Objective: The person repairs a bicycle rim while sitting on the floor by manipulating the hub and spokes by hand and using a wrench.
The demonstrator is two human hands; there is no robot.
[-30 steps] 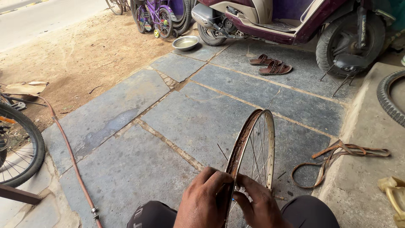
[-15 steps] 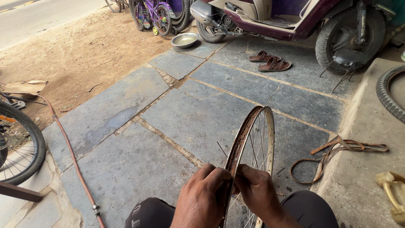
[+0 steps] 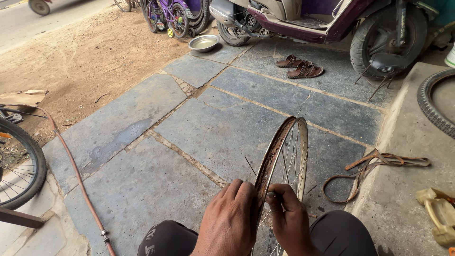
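A rusty bicycle wheel rim (image 3: 279, 151) with thin metal spokes stands upright on the stone floor between my knees. My left hand (image 3: 230, 220) grips the near part of the rim from the left side. My right hand (image 3: 289, 220) sits on the right side of the rim, its fingers pinched at a spoke close to the rim. I cannot tell whether a small tool is in those fingers. Both hands almost touch across the rim.
A rubber strip (image 3: 374, 166) lies looped by the raised step on the right. A red hose (image 3: 76, 175) runs along the left, beside a bicycle wheel (image 3: 21, 166). Further off are sandals (image 3: 301, 68), a metal bowl (image 3: 204, 43), a scooter (image 3: 322, 21), a small purple bicycle (image 3: 166, 16) and a tyre (image 3: 433, 106).
The rim has shifted slightly and my right hand has closed in on a spoke at the rim. The view has tilted a little.
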